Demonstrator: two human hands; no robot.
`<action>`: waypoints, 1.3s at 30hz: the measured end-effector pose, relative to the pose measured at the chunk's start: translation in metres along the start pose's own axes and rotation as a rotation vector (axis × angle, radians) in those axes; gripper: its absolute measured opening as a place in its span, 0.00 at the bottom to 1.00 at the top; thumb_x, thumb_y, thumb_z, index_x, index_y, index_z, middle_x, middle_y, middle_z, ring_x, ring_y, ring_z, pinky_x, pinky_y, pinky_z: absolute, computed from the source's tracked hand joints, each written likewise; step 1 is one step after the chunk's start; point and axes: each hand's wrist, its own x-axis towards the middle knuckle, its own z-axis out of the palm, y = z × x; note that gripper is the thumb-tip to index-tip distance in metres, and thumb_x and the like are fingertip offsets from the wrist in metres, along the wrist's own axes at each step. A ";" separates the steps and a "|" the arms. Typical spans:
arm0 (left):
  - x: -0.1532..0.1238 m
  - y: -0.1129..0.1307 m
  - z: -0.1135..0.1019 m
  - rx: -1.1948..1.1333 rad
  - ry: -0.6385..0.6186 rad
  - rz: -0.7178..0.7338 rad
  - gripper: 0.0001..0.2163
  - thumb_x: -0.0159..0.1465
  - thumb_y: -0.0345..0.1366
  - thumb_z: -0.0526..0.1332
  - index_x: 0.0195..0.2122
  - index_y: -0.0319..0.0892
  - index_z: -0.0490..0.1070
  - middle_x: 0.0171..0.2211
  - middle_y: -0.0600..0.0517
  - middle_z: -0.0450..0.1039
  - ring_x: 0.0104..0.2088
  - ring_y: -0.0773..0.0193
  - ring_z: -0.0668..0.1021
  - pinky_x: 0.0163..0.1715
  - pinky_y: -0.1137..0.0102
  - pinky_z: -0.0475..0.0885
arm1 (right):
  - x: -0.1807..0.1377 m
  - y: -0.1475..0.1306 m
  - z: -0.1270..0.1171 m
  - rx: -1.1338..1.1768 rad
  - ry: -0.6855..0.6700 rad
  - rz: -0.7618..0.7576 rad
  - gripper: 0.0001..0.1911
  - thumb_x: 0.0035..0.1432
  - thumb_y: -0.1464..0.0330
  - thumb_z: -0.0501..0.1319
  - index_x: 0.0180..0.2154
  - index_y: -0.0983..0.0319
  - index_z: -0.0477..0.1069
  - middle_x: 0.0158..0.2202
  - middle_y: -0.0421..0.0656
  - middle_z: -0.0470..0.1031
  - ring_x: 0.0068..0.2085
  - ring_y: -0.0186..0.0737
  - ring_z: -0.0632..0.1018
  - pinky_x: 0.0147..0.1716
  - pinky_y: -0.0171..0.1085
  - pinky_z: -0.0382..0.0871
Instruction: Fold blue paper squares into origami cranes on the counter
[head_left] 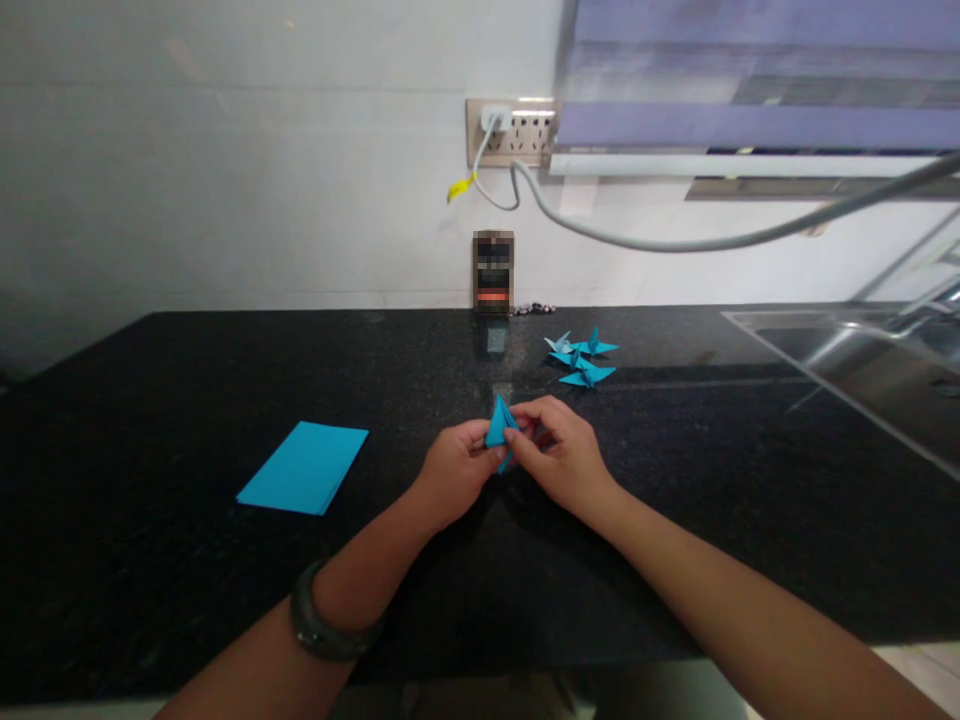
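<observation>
Between my two hands is a small folded piece of blue paper [498,426], its pointed tip facing up and away from me. My left hand [459,468] pinches its left side and lower part between thumb and fingers. My right hand [564,450] grips the right side, thumb on the near face and fingers behind. Part of the paper is hidden by my fingers. Beyond my right hand, several folded paper cranes [589,374] sit together on the counter, mostly blue, one paler. A stack of flat blue paper sheets [304,470] lies to the left.
The black speckled countertop [150,430] runs up to a white tiled wall. A phone [493,270] with a blurred screen leans there, beside a beaded strap [534,308]. A grey cable [660,243] hangs from the wall socket [525,135]. At the right is a metal sink [795,325].
</observation>
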 end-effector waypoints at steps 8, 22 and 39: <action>0.000 0.001 -0.005 0.127 0.074 -0.063 0.11 0.54 0.40 0.60 0.31 0.37 0.73 0.25 0.51 0.73 0.25 0.67 0.71 0.21 0.74 0.64 | 0.000 0.001 0.001 0.273 -0.024 0.173 0.07 0.53 0.70 0.57 0.35 0.62 0.71 0.30 0.41 0.70 0.27 0.32 0.73 0.26 0.33 0.69; 0.002 -0.006 -0.004 -0.172 -0.034 -0.077 0.10 0.53 0.39 0.63 0.30 0.37 0.75 0.30 0.50 0.74 0.35 0.63 0.75 0.41 0.65 0.68 | 0.000 0.006 0.002 0.354 -0.066 0.270 0.08 0.55 0.66 0.56 0.35 0.61 0.71 0.30 0.42 0.73 0.27 0.34 0.75 0.26 0.34 0.71; 0.002 -0.004 -0.003 -0.351 -0.090 -0.097 0.10 0.54 0.33 0.62 0.38 0.39 0.74 0.36 0.50 0.74 0.40 0.65 0.73 0.47 0.66 0.64 | 0.004 0.006 -0.004 -0.060 -0.016 -0.049 0.06 0.50 0.74 0.58 0.32 0.61 0.71 0.32 0.43 0.68 0.31 0.35 0.71 0.29 0.34 0.67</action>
